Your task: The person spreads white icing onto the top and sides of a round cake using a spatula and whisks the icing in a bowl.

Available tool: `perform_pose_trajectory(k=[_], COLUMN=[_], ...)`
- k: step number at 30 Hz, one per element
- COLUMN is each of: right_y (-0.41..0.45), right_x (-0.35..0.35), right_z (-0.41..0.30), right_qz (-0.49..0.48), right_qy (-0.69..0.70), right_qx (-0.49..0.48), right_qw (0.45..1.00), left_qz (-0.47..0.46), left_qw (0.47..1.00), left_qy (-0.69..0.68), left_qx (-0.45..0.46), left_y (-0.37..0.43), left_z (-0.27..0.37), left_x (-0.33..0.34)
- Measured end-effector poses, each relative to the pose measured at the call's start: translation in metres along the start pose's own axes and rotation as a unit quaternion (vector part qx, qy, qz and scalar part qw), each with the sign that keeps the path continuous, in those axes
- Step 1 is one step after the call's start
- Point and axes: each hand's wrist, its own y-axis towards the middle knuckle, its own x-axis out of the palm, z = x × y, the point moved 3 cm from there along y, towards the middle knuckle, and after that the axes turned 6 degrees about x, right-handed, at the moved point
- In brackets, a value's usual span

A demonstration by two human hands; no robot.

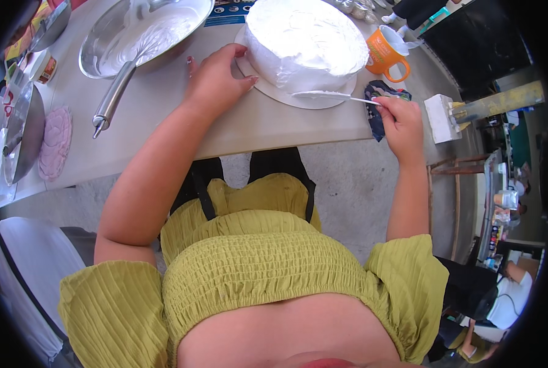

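Note:
A round cake [304,43] coated in white frosting stands on a white round cake board [287,97]. My right hand [400,124] grips the thin end of an icing spatula [322,94]; its frosting-smeared blade lies over the board's front edge, close to the cake's side. Beside the cake's left side, my left hand [219,76] has its thumb and fingers spread around the board's rim, with frosting on the fingertips. It appears to touch the rim. Left of that hand is a steel mixing bowl [90,60] of white frosting, with a balloon whisk [117,94] resting over its rim.
An orange mug [386,53] stands right of the cake, near a dark patterned cloth [376,120] at the table's edge. Another metal bowl [31,133] and a pink quilted pad [55,142] occupy the left end. Other people [474,285] are at the far right.

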Motion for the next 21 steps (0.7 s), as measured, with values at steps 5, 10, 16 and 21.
perform_pose_trajectory(k=[5,10,16,21], right_y=[0.011,0.014,-0.006,-0.015], right_x=[0.001,-0.014,-0.011,0.005], right_z=[0.014,0.013,0.005,-0.006], right_qz=[0.030,0.073,0.062,0.065], right_qy=[0.007,0.113,0.072,-0.015], right_qx=[-0.014,0.089,0.013,-0.052], right_qw=[0.999,0.987,0.995,0.996], left_qz=[0.001,0.010,0.006,0.010], left_qw=[1.000,1.000,1.000,1.000], left_qy=[0.001,0.009,0.008,0.007], left_qx=[-0.004,0.000,-0.003,0.000], left_y=[0.001,0.000,0.000,0.000], left_z=[0.002,-0.001,0.001,0.000], left_x=[-0.001,0.000,0.000,0.001])
